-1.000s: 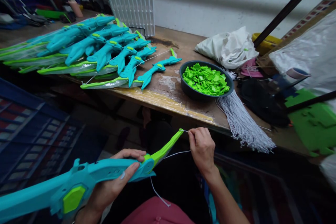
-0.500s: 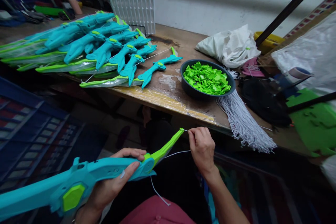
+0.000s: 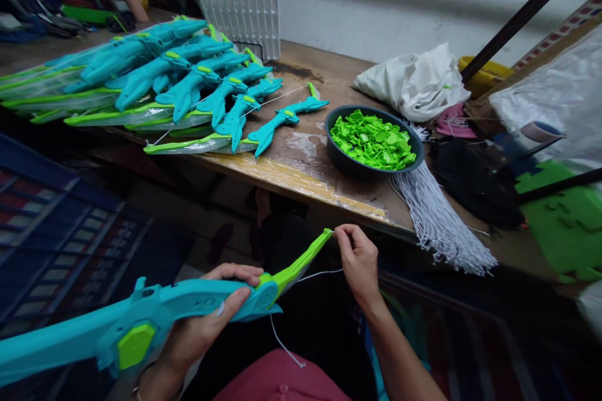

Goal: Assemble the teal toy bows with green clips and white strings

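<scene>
My left hand [image 3: 207, 319] is wrapped round a blue plastic toy bow [image 3: 197, 296], near the joint where its green limb [image 3: 303, 260] begins. The bow runs out of view at the left edge, and a green hexagonal piece [image 3: 135, 346] sits on its body. At the limb's tip, my right hand [image 3: 360, 263] pinches a thin white cord [image 3: 320, 274] between thumb and fingers. The cord loops back beneath the limb, and its loose end [image 3: 288, 348] hangs below the bow, in front of my lap.
Several similar toy bows [image 3: 197, 84] lie piled on the table [image 3: 310, 62]. A dark bowl [image 3: 335, 153] holds small green plastic pieces. Beside it, a bundle of white cords [image 3: 437, 219] drapes over the table edge. White bag [image 3: 418, 81] behind; blue crate [image 3: 61, 244] at lower left.
My right hand has moved slightly left, closer to the limb's tip, so less cord shows between them. My left hand still holds the toy bow in nearly the same place.
</scene>
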The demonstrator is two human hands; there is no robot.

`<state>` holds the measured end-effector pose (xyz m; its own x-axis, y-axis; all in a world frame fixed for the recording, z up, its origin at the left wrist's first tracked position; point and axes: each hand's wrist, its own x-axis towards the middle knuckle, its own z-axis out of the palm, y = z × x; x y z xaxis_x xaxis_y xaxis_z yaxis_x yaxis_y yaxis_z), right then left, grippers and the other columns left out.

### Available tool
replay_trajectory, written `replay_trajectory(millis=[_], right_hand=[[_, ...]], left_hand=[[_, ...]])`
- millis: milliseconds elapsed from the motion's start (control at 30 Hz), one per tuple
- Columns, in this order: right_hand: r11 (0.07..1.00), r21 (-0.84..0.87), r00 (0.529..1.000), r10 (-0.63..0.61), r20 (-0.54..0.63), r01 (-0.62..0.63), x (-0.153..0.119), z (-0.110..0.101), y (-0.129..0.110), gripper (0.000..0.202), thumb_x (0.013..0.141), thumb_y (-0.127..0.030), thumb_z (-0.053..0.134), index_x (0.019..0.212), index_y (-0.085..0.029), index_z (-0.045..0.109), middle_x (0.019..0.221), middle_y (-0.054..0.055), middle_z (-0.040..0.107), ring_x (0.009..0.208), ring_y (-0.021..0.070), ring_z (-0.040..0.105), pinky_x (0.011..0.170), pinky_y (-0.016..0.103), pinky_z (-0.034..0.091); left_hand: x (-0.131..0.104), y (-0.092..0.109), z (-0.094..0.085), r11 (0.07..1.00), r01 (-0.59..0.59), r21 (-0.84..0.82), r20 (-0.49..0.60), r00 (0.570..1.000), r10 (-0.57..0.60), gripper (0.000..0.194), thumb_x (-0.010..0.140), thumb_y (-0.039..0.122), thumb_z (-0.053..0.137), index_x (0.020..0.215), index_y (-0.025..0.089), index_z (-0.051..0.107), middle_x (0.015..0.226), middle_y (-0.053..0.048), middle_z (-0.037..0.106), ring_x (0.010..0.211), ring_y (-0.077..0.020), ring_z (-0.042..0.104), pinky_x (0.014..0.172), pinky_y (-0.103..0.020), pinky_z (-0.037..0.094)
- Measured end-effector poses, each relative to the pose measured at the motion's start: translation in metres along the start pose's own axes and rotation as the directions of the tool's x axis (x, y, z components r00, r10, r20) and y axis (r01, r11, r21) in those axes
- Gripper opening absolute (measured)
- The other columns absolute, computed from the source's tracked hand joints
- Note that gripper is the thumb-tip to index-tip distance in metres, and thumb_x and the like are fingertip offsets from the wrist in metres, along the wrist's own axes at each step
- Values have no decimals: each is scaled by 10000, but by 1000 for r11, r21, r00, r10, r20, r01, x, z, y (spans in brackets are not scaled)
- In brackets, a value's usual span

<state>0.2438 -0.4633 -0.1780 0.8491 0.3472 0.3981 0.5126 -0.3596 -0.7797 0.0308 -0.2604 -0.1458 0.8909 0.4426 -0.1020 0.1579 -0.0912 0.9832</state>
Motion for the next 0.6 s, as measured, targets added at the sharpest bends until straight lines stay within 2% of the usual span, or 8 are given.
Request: replay_trajectory(millis=[133, 233, 300, 367, 433, 500, 600], right_hand=[[1000, -24, 1000, -20, 4, 20, 0, 5, 6, 262, 1040, -359, 517, 880, -195, 644, 818, 32, 645, 742, 197, 614, 696, 312, 482], [996, -72, 999, -44, -1, 44, 1, 8, 8, 281, 1019, -449, 546, 1001, -187, 644, 992, 91, 658, 952, 262, 616, 856, 393, 491], [991, -113, 995, -62, 73, 70, 2, 12, 10, 336, 1020, -493, 527, 1089, -183, 637, 1080, 116, 656, 1043, 285, 604, 916, 425, 484], [986, -137, 982, -71, 178, 96, 5, 13, 12, 338, 1039, -476, 470, 1054, -191, 650, 1022, 95, 674, 973, 262, 634, 857, 386, 505], [985, -134, 968, -73, 242, 107, 7, 10, 15, 350, 1049, -437, 433, 924, -200, 658, 866, 54, 678, 805, 220, 654, 719, 319, 507], [988, -103, 961, -88, 263, 119, 7, 0, 15, 386, 1049, -433, 424, 832, -202, 645, 743, 28, 657, 647, 190, 631, 589, 279, 477], [990, 1, 953, -133, 271, 138, 4, -23, 14, 420, 1030, -513, 470, 810, -212, 664, 658, 16, 639, 513, 181, 584, 464, 265, 441]], left_hand=[[1, -1, 0, 1000, -6, 2, -1, 1000, 6, 187, 943, 366, 641, 1015, 217, 729, 1134, -95, 735, 1197, -291, 651, 1059, -392, 512], [1, -1, 2, 1000, -2, -7, 13, 1000, 3, 189, 945, 368, 641, 1021, 215, 722, 1145, -95, 732, 1203, -291, 649, 1062, -394, 507], [1, -1, 3, 1000, -2, -22, 20, 1000, 3, 188, 944, 368, 643, 1014, 211, 718, 1144, -99, 731, 1205, -294, 647, 1068, -402, 502], [2, -1, 4, 999, 7, -46, 29, 1000, -6, 178, 946, 358, 644, 1007, 202, 705, 1135, -108, 732, 1202, -296, 650, 1069, -410, 499], [3, -1, 4, 993, 18, -119, 44, 999, -13, 201, 942, 348, 654, 1078, 201, 666, 1106, -111, 733, 1186, -296, 660, 1057, -422, 507], [3, 0, 4, 967, 1, -256, 86, 996, 22, 384, 904, 359, 705, 1241, 220, 585, 1098, -109, 727, 1153, -315, 674, 1011, -445, 533], [1, -2, 6, 881, -44, -471, 154, 979, 131, 832, 784, 378, 835, 1481, 282, 390, 1211, -121, 686, 1183, -372, 650, 987, -511, 537]])
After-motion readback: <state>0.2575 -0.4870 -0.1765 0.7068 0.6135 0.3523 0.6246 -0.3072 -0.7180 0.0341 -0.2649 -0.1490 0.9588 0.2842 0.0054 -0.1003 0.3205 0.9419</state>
